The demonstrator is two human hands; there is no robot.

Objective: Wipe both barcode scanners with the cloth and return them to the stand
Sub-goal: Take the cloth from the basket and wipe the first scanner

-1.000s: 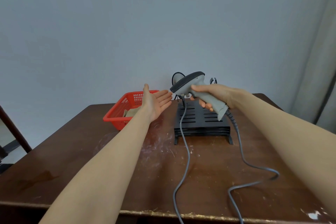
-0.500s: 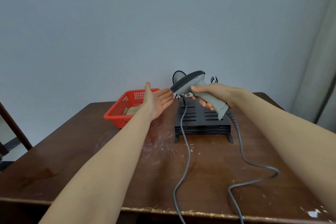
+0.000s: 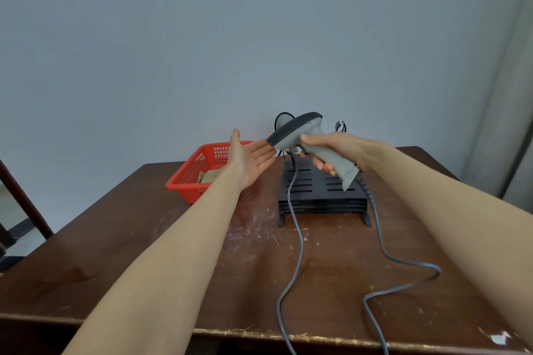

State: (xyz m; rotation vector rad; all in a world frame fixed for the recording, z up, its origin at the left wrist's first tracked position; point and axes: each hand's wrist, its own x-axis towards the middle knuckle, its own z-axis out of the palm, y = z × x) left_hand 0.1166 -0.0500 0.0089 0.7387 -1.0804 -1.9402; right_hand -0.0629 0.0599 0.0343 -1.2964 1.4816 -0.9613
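My right hand (image 3: 336,150) grips the handle of a grey barcode scanner (image 3: 305,135) with a dark head, held in the air above the black slotted stand (image 3: 320,190). My left hand (image 3: 249,158) is open, palm up with straight fingers, and its fingertips reach the scanner's head. A second scanner (image 3: 284,121) is mostly hidden behind the held one, at the stand's back. A beige cloth (image 3: 209,176) lies in the red basket (image 3: 187,184) to the left of the stand.
Two grey cables (image 3: 298,253) run from the scanners across the brown table (image 3: 144,253) and over its front edge. A dark chair part (image 3: 23,204) stands at the far left. A wall is close behind the table.
Almost nothing has moved; both hands and the scanner keep nearly the same pose, with a slight shift of the view.
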